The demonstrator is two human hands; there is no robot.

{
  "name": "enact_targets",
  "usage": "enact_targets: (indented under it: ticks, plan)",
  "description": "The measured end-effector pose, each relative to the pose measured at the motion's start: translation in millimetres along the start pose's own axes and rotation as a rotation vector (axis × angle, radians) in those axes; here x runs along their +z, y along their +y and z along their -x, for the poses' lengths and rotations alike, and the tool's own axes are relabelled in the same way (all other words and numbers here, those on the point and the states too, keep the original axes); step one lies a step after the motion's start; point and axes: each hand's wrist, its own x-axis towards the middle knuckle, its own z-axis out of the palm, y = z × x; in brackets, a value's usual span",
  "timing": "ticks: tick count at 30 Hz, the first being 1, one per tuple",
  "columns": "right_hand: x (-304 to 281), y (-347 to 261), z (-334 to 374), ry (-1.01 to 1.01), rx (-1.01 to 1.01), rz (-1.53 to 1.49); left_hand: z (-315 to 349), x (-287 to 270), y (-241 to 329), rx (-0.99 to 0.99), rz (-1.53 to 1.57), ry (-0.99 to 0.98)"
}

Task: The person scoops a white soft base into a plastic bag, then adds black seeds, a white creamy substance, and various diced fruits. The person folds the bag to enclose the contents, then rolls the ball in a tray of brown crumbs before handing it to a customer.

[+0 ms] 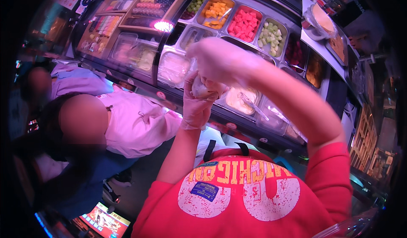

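Note:
My left hand, in a clear thin glove, is raised in front of the counter with its fingers wrapped round a pale, rounded white thing, whose kind I cannot make out. Right above it, my right hand reaches across from the right, bent at the wrist. Motion smears its fingers, so what they hold or touch is hidden. Just beyond the hands sits a metal pan with white creamy food. To their right is a pan of cream-coloured food with a spatula lying in it.
Farther back stand metal pans of orange fruit cubes, pink-red cubes, pale green cubes and green grapes. A glass display case is at the left. Two people, one in a pink top, are close on my left.

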Motion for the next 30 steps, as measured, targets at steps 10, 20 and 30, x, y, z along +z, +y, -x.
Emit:
enact_targets:
  ticks: [10,20,30]
  plan:
    - [24.1,21.9,-57.3,0.534,-0.663,0.551,21.0,-17.7,-10.8,-0.3,0.539,0.087]
    - [90.1,106.2,22.9,0.237,-0.057,-1.128,3.1,-17.3,4.0,-0.228,0.512,0.124]
    - [96.1,146.9,20.9,0.526,0.057,-1.216,-20.6,-0.6,-9.5,-0.256,0.583,0.164]
